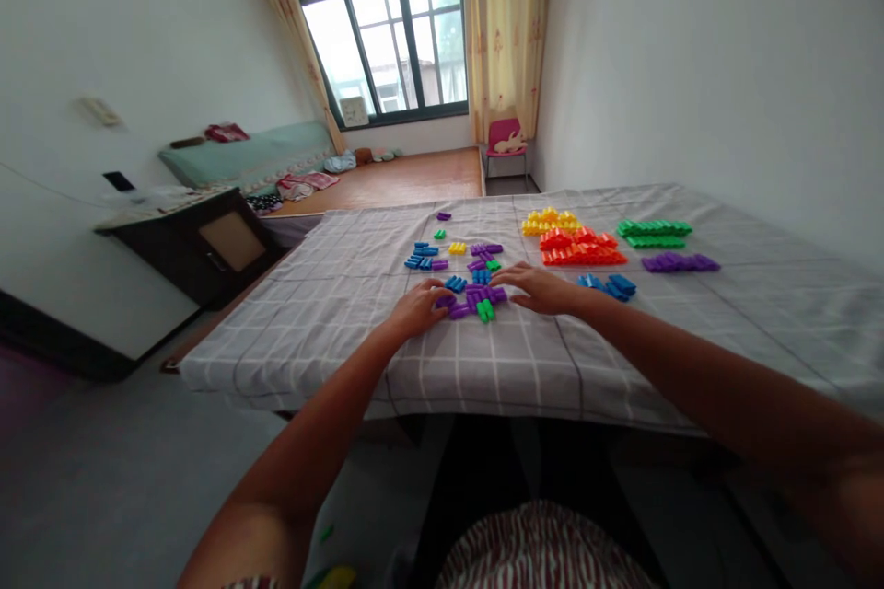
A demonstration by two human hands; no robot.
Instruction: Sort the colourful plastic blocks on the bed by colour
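Note:
Loose plastic building blocks, ribbed and brightly coloured, lie in front of me on the cloth. My left hand (415, 307) is at the pile's left side, its thumb and fingers closed around a purple block (446, 301). On the other side my right hand (539, 288) rests with fingers apart, the fingertips close to a blue block (482, 277). Between the hands are several purple blocks (476, 294) and a green block (486, 311). Another blue block (455, 284) lies just beyond my left fingertips.
Sorted rows stand at the right: yellow (551, 221), orange (582, 248), green (654, 234), purple (680, 263) and blue (608, 285). More loose blue blocks (421, 258) and a yellow block (457, 248) lie farther back. A checked cloth (310, 322) covers the table; a dark cabinet (193, 248) stands left.

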